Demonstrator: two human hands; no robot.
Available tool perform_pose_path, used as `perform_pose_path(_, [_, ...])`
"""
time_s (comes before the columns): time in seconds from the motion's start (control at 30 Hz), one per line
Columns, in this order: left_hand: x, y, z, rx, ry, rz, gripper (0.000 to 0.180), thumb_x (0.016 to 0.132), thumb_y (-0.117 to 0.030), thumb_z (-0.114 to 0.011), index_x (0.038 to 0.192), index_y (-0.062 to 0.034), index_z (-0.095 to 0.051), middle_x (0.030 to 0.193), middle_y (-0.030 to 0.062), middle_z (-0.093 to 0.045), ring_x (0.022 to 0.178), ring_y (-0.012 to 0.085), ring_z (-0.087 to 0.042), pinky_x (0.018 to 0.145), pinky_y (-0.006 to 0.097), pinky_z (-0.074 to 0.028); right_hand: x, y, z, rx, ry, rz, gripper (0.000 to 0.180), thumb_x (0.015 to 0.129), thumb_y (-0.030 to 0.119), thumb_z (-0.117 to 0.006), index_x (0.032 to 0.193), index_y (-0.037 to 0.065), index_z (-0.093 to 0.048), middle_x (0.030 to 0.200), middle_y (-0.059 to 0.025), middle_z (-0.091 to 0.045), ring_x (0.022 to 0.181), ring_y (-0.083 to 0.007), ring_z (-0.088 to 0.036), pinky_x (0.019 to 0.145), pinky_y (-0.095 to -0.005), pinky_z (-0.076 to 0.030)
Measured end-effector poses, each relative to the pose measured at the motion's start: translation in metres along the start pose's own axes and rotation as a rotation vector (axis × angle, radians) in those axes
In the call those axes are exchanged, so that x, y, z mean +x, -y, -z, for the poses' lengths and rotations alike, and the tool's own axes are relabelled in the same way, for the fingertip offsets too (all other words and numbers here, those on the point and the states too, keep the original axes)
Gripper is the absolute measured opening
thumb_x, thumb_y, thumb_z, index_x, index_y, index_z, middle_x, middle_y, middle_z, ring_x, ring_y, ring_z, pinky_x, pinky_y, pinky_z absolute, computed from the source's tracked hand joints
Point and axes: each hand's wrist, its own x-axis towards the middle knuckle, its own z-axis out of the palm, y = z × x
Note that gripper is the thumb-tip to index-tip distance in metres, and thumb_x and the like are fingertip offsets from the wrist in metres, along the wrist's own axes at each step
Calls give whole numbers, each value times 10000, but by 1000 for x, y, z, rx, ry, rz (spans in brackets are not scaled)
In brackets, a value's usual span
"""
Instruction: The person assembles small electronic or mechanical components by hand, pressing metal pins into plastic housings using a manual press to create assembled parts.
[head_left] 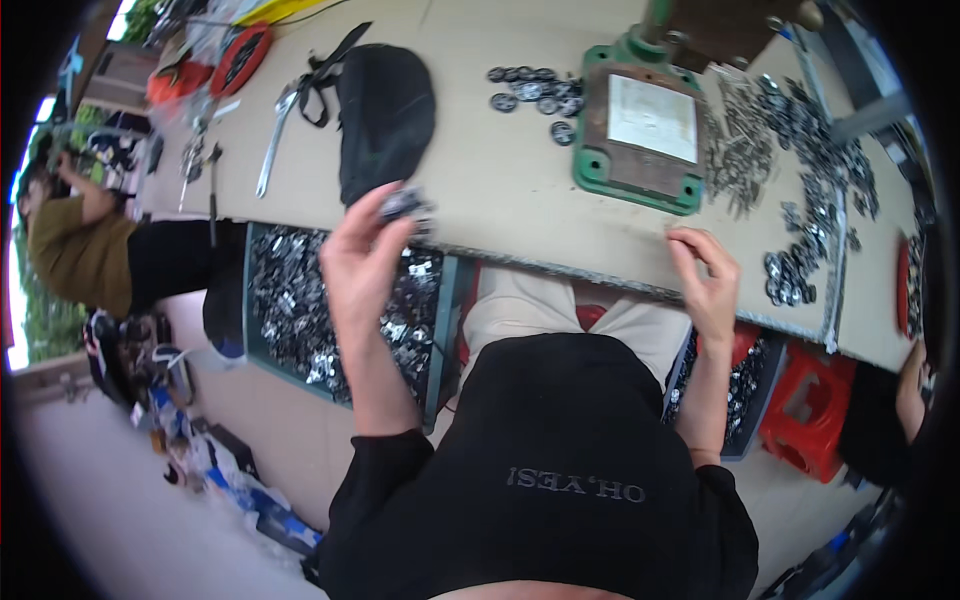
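Observation:
My left hand (362, 262) is raised over the table's front edge, beside a black cloth pouch (388, 115). Between its thumb and fingers is a small dark wheel-shaped part (405, 205), blurred by motion. In front of the green press (590, 180), near the table edge, my right hand (710, 275) has its thumb and forefinger drawn together. Whatever it pinches, if anything, is too small to make out. Several dark round wheels (530, 90) lie left of the press, and a heap of thin metal pins (738, 150) lies to its right.
A bin of shiny metal parts (300, 310) stands below the table at left, another bin (745, 390) at right beside a red stool (808, 410). A wrench (278, 140) and hammer (213, 190) lie at left. Dark wheels (790, 275) cover the right side. A person (80, 240) is at far left.

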Motion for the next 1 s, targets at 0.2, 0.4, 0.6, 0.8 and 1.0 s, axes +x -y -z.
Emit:
perform_pose_path(0.2, [-42,14,134,1051,-636,140,347,749,-144,-685,1064,-12,-625,734,97,-649,639,138,-585,620,270,-463,2,-16,12,-40,-36,-131,111,832,46,-582,896,-25,-638,800,-74,-632,683,-119,-557,645,-229,-438])
perform_pose_path(0.4, [-18,24,116,1217,-573,-119,371,738,-170,-694,1061,-3,-622,1007,182,-631,944,320,-594,858,379,-440,6,-23,10,-110,-62,-101,112,831,52,-587,900,-16,-641,780,-70,-631,658,-109,-546,621,-232,-434])
perform_pose_path(0.6, [60,46,-31,490,-121,-192,278,766,-144,-683,999,2,-645,899,127,-656,788,178,-626,705,279,-478,1,-30,8,-117,-87,-91,92,825,34,-589,884,-15,-641,737,-67,-613,595,-100,-525,553,-228,-417])
perform_pose_path(0.8, [129,74,-99,811,59,-388,373,725,-207,-707,1043,-27,-633,923,156,-616,732,245,-600,692,334,-479,-6,-32,32,-181,-192,-86,88,818,40,-595,871,-13,-642,767,-87,-633,596,-128,-544,556,-237,-424])
perform_pose_path(1.0, [146,87,-99,710,129,-265,204,707,-102,-712,888,-39,-642,891,102,-594,676,161,-589,638,284,-487,-3,-41,55,-197,-280,-117,118,812,78,-601,886,-2,-648,799,-109,-647,625,-172,-584,579,-254,-446])
